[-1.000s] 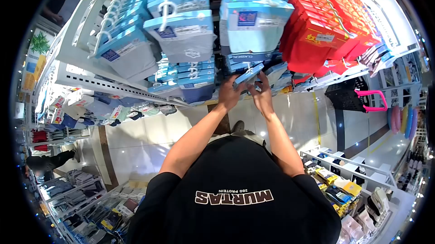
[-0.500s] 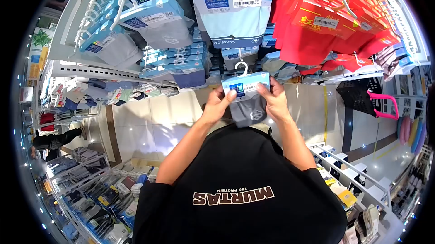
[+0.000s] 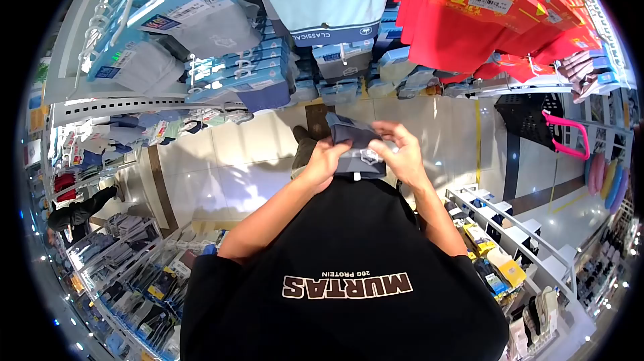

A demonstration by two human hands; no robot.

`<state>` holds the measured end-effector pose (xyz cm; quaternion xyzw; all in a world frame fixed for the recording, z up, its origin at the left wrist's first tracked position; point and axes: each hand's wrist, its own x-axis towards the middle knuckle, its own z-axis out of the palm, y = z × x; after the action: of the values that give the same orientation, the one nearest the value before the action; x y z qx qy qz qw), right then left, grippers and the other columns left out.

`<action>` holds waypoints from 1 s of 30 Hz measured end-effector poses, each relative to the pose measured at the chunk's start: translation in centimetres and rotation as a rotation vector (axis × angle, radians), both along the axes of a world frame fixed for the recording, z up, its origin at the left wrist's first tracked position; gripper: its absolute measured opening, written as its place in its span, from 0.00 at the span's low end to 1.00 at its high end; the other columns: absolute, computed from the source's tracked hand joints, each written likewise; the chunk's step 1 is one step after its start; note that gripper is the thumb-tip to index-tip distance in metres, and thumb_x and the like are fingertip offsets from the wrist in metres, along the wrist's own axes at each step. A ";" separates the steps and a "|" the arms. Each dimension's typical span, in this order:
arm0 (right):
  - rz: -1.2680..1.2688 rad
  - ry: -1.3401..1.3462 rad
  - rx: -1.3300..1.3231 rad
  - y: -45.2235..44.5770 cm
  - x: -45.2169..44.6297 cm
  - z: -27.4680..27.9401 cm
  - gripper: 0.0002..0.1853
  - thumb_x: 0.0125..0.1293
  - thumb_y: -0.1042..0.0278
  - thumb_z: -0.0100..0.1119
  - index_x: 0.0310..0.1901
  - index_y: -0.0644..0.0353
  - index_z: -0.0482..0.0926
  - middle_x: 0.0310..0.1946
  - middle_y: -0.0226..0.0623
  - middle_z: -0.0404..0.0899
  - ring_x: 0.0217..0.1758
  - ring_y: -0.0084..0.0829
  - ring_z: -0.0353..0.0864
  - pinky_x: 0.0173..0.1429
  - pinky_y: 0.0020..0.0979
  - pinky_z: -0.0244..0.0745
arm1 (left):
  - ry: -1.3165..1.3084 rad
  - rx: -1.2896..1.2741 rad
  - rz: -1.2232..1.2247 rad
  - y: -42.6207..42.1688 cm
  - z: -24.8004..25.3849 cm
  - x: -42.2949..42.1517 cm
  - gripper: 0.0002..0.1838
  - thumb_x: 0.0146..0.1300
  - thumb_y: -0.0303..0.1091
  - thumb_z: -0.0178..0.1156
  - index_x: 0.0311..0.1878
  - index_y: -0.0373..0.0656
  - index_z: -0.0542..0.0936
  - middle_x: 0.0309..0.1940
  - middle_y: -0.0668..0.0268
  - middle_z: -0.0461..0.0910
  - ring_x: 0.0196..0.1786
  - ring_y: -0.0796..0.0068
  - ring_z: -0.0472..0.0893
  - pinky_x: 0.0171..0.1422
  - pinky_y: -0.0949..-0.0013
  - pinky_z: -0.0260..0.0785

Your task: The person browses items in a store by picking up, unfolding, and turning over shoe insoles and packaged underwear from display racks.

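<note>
Just in front of my black shirt is a pack of dark grey underwear, tipped over so that the fabric faces up and a pale printed logo shows. A small white piece, likely of its hanger, sticks out at the shirt side. My left hand grips the pack's left side, thumb on top. At its right edge is my right hand, with the thumb and fingers closed on the fabric near the logo. Most of the pack's light blue card is hidden from view.
Blue-carded underwear packs hang from rack hooks ahead, beside red packs. A black basket with a pink handle is at the right. Sock displays stand behind on both sides. Another person is far left.
The pack has been turned over, its blue card and hanger swinging from the far side toward my shirt. My right hand has shifted its hold, and the view has moved closer to the rack.
</note>
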<state>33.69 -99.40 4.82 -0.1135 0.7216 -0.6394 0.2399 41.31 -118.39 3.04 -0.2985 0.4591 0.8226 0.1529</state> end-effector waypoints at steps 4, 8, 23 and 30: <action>0.260 0.342 0.227 -0.9 0.8 2.7 0.19 0.56 0.63 0.72 0.49 0.60 0.84 0.53 0.43 0.80 0.54 0.42 0.78 0.61 0.38 0.72 | -0.090 0.239 0.028 0.3 3.2 -1.3 0.20 0.71 0.43 0.57 0.56 0.37 0.76 0.49 0.61 0.79 0.53 0.69 0.80 0.56 0.63 0.75; -0.045 0.062 0.092 -2.1 0.5 0.7 0.10 0.67 0.71 0.57 0.43 0.66 0.84 0.34 0.38 0.84 0.38 0.30 0.81 0.46 0.30 0.75 | 0.070 0.236 -0.080 0.7 3.7 -1.5 0.23 0.72 0.45 0.56 0.60 0.37 0.72 0.53 0.60 0.77 0.55 0.69 0.79 0.57 0.60 0.76; -0.033 -0.092 0.126 -3.0 -2.0 2.6 0.10 0.63 0.69 0.61 0.36 0.71 0.82 0.25 0.33 0.80 0.30 0.18 0.74 0.34 0.25 0.69 | 0.169 -0.095 -0.066 1.1 3.7 -2.3 0.21 0.67 0.40 0.64 0.54 0.34 0.73 0.44 0.60 0.80 0.44 0.71 0.83 0.43 0.65 0.82; 0.058 -0.134 0.085 -1.5 -3.1 2.7 0.16 0.63 0.74 0.56 0.50 0.72 0.81 0.34 0.38 0.85 0.34 0.22 0.79 0.41 0.25 0.74 | 0.130 -0.085 -0.031 0.8 1.9 -2.7 0.16 0.69 0.32 0.55 0.57 0.34 0.74 0.43 0.61 0.81 0.41 0.71 0.83 0.37 0.67 0.82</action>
<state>30.59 -100.87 7.49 -0.0812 0.7268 -0.6073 0.3105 38.62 -117.57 4.99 -0.2435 0.5072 0.8176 0.1226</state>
